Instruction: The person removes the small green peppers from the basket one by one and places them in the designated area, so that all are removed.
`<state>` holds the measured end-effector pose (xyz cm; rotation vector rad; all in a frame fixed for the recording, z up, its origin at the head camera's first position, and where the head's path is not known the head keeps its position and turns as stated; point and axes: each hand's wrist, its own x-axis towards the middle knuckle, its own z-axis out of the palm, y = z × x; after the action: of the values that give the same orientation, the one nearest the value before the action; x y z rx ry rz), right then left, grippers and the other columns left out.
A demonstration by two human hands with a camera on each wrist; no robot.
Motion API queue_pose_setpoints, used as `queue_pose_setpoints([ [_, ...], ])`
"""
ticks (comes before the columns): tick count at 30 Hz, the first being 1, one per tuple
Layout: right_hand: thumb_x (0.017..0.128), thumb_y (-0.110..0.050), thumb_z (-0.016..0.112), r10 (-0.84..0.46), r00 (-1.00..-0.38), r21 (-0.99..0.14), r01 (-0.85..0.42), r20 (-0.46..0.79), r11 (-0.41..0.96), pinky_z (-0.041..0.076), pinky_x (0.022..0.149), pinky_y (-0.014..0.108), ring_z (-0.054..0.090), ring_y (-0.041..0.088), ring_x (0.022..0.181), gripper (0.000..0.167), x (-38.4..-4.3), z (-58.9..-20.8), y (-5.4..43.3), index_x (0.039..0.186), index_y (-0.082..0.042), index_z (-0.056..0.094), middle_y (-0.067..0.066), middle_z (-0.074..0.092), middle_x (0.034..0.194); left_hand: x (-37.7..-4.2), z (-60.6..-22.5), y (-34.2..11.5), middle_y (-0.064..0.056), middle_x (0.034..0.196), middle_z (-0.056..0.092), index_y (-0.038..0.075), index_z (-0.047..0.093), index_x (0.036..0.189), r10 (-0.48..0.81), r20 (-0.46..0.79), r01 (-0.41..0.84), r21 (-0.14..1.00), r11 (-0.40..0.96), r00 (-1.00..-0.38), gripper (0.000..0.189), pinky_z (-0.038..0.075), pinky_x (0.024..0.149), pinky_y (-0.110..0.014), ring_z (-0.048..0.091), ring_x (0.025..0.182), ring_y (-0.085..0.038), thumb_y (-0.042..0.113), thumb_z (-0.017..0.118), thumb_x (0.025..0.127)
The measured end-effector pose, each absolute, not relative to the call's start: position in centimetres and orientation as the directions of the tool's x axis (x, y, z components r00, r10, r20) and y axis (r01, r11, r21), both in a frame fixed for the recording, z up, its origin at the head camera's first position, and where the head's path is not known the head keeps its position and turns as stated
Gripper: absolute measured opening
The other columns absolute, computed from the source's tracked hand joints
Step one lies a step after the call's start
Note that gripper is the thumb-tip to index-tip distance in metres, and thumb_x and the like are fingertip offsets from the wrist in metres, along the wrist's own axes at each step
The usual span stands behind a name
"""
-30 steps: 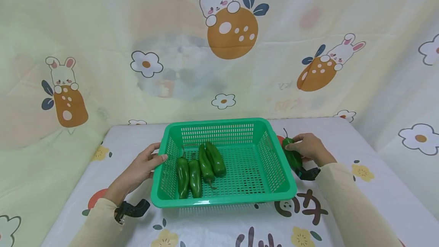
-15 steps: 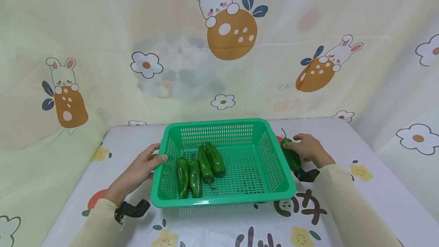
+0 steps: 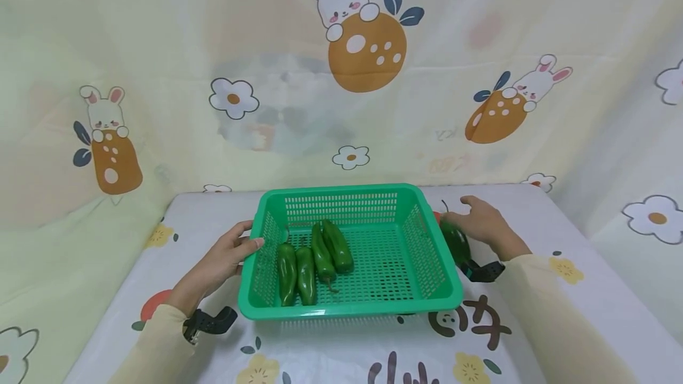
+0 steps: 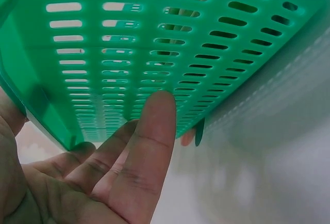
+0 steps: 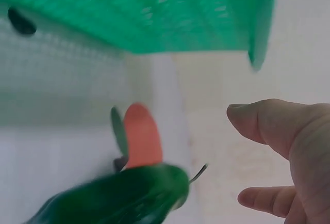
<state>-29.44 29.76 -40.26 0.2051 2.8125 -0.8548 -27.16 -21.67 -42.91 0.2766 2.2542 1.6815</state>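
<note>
**Four green peppers (image 3: 322,256) lying inside the basket (image 3: 349,312), one lone pepper (image 3: 456,245) lying outside**

From my distant seat I am seeing the left hand (image 3: 221,256) gripping the basket's left rim, its thumb lapping over the edge and its fingers reaching along the slotted outer wall. The four peppers are lying in the basket's left half, two pairs side by side. The lone pepper is resting on the table (image 3: 320,354), just beside the basket's right wall, its thin stem pointing toward the backdrop (image 3: 290,165). Above it the right hand (image 3: 482,224) is hovering, thumb and visible finger standing spread with a gap between; in the right wrist view neither is touching the pepper.
</note>
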Motion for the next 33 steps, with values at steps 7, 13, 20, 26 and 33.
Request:
queue_pose_setpoints([
  [7, 0.101, -0.054, 0.057, 0.021, -0.985, -0.540, 0.112, -0.172, 0.834, 0.044, 0.102, 0.077, 0.034, 0.064, 0.139, 0.095, -28.6, -37.6, 28.4, 0.159, 0.011, 0.019, 0.044, 0.028, 0.156, -27.3, -43.3, -21.5, -0.028, 0.135, 0.061, 0.010, 0.029, 0.160, 0.362, -0.140, -0.036, 0.959, 0.280, -0.921, 0.061, 0.065, 0.082, -0.045, 0.075, 0.102, -0.031, 0.030, 0.055, 0.109],
  [13, 0.102, -0.050, 0.058, -0.033, -0.992, -0.584, 0.046, -0.125, 0.810, 0.044, 0.103, 0.076, 0.035, 0.063, 0.139, 0.091, -28.4, -35.6, 25.8, 0.161, 0.008, 0.019, 0.043, 0.028, 0.157, -27.4, -43.2, -21.8, -0.028, 0.136, 0.061, 0.011, 0.031, 0.159, 0.352, -0.142, -0.036, 0.957, 0.289, -0.925, 0.060, 0.065, 0.082, -0.045, 0.075, 0.102, -0.031, 0.031, 0.055, 0.109],
  [20, 0.102, -0.050, 0.061, -0.101, -0.993, -0.621, -0.045, -0.055, 0.783, 0.046, 0.104, 0.071, 0.040, 0.057, 0.140, 0.086, -28.6, -34.9, 21.5, 0.162, 0.001, 0.026, 0.037, 0.035, 0.158, -27.4, -42.9, -22.0, -0.031, 0.139, 0.058, 0.008, 0.028, 0.161, 0.358, -0.128, -0.021, 0.958, 0.286, -0.925, 0.062, 0.065, 0.084, -0.046, 0.074, 0.106, -0.033, 0.030, 0.055, 0.109],
  [26, 0.102, -0.046, 0.063, -0.138, -0.990, -0.653, -0.078, -0.040, 0.754, 0.049, 0.103, 0.066, 0.047, 0.052, 0.137, 0.079, -28.6, -34.9, 18.2, 0.161, -0.004, 0.033, 0.032, 0.043, 0.155, -27.3, -42.8, -21.9, -0.031, 0.141, 0.057, 0.007, 0.029, 0.160, 0.353, -0.129, -0.026, 0.959, 0.283, -0.927, 0.062, 0.065, 0.083, -0.046, 0.074, 0.106, -0.034, 0.029, 0.055, 0.109],
  [33, 0.101, -0.043, 0.065, -0.160, -0.984, -0.679, -0.064, -0.081, 0.732, 0.054, 0.097, 0.060, 0.055, 0.046, 0.130, 0.073, -29.2, -36.6, 15.6, 0.157, -0.005, 0.041, 0.028, 0.050, 0.150, -27.4, -42.9, -22.0, -0.030, 0.138, 0.059, 0.007, 0.029, 0.160, 0.343, -0.130, -0.031, 0.959, 0.280, -0.930, 0.060, 0.065, 0.084, -0.046, 0.074, 0.105, -0.033, 0.027, 0.054, 0.109],
])
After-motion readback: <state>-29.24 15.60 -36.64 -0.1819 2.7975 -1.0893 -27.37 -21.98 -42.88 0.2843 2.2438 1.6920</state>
